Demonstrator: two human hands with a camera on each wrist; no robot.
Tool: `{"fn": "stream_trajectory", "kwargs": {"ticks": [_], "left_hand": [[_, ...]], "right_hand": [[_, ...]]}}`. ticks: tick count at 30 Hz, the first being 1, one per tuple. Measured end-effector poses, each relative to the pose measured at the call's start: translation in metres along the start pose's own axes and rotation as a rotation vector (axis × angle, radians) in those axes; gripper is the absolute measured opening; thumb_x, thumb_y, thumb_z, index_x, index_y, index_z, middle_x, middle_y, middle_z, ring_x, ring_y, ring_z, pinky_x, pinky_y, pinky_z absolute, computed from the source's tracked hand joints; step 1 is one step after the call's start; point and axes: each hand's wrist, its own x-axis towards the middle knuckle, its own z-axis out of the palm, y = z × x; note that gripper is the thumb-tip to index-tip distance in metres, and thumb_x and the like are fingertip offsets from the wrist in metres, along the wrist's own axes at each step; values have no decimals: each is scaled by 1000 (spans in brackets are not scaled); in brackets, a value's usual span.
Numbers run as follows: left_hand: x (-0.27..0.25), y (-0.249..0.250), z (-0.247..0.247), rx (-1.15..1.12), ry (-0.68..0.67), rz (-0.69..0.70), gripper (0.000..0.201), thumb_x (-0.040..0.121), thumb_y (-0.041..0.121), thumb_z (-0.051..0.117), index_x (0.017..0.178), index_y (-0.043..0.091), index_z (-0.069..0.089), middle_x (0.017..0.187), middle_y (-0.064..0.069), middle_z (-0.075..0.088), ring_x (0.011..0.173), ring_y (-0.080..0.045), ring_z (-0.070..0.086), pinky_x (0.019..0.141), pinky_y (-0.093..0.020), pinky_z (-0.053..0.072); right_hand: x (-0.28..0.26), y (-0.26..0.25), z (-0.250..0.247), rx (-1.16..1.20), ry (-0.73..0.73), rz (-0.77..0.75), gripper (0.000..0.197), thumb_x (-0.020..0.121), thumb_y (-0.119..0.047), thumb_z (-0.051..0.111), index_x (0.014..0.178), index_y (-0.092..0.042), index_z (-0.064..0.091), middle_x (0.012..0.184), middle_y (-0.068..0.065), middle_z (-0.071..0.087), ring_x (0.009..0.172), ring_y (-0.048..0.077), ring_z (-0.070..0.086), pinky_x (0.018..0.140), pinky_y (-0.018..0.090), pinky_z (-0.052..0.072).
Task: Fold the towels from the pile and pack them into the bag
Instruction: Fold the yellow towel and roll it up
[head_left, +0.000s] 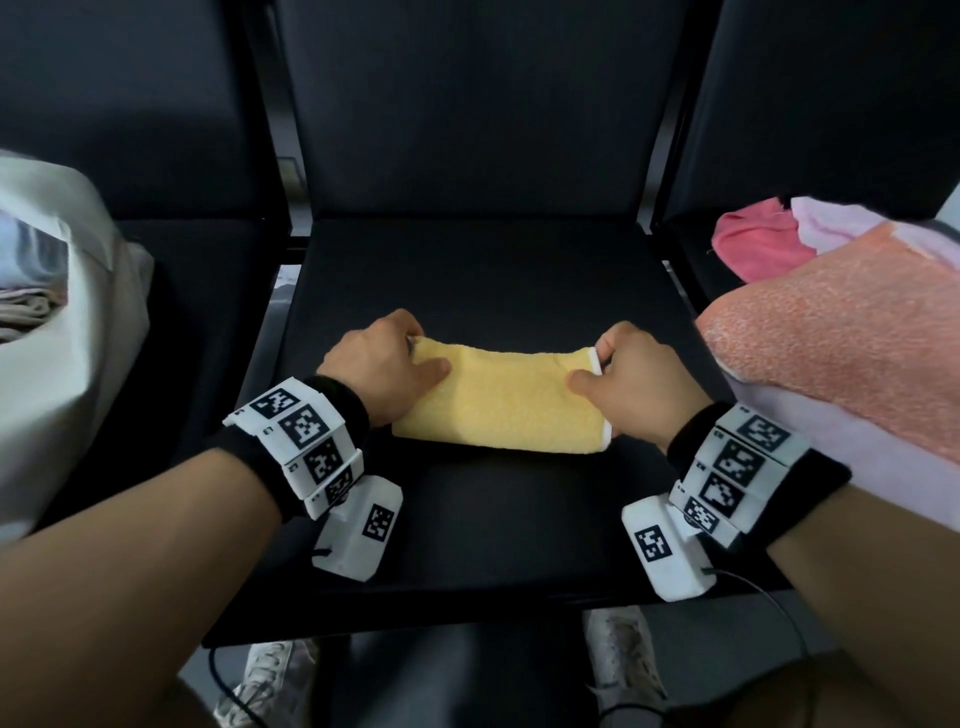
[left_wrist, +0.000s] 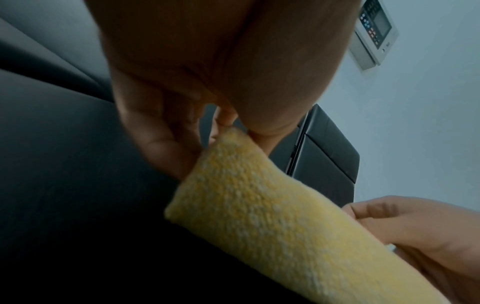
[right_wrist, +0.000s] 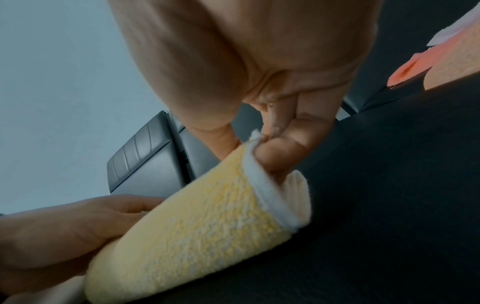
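Observation:
A yellow towel (head_left: 501, 397), folded into a narrow strip with a white hem at its right end, lies on the middle black chair seat (head_left: 467, 270). My left hand (head_left: 387, 366) pinches the towel's left end (left_wrist: 233, 144), thumb on top and fingers under the far corner. The right end with the white hem (right_wrist: 262, 181) is pinched the same way by my right hand (head_left: 621, 376). A white bag (head_left: 67, 322) sits on the left chair with folded cloth inside. The pile of towels (head_left: 831, 332), orange, pink and pale lilac, fills the right chair.
Black chair backrests (head_left: 467, 104) rise behind all three seats. The front half of the middle seat is bare. Shoes (head_left: 270, 675) and a cable show on the floor below the seat edge. A wall panel (left_wrist: 374, 30) appears in the left wrist view.

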Motion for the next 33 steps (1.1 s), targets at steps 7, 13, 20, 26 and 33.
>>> {"fn": "stream_trajectory", "kwargs": {"ticks": [7,13,20,26,33], "left_hand": [[3,-2,2,77,3,12,48,91,55,64,129,29,51,123,-1,58,110,-24,58,89,-41,51],[9,-8,4,48,-34,-26,37,94,52,61,125,31,57,124,-6,61,109,-28,60,93,-45,53],[8,-10,4,54,-1,-9,28,101,43,54,126,33,59,123,-4,64,109,-28,61,87,-41,51],[-2,-2,3,83,72,65,34,98,34,58,132,31,55,130,-3,59,114,-27,60,94,-41,51],[-32,20,1,153,181,376,45,93,28,67,136,30,55,143,4,46,129,-20,45,100,-29,37]], "right_hand": [[-2,3,5,-68,9,-71,26,90,-27,64,108,-23,47,85,4,63,73,19,64,57,31,46],[-2,1,5,-78,-18,-75,18,90,-22,62,104,-30,53,80,1,63,72,18,63,58,32,51],[-1,1,6,-90,3,-12,12,97,-33,53,94,-34,64,85,-1,65,76,16,62,52,24,39],[0,3,6,-87,23,33,16,98,-37,55,92,-25,65,86,1,69,81,22,67,71,33,54],[-6,-8,-7,-110,130,-81,30,95,-37,62,119,-18,62,119,3,61,103,20,61,83,31,47]]}}
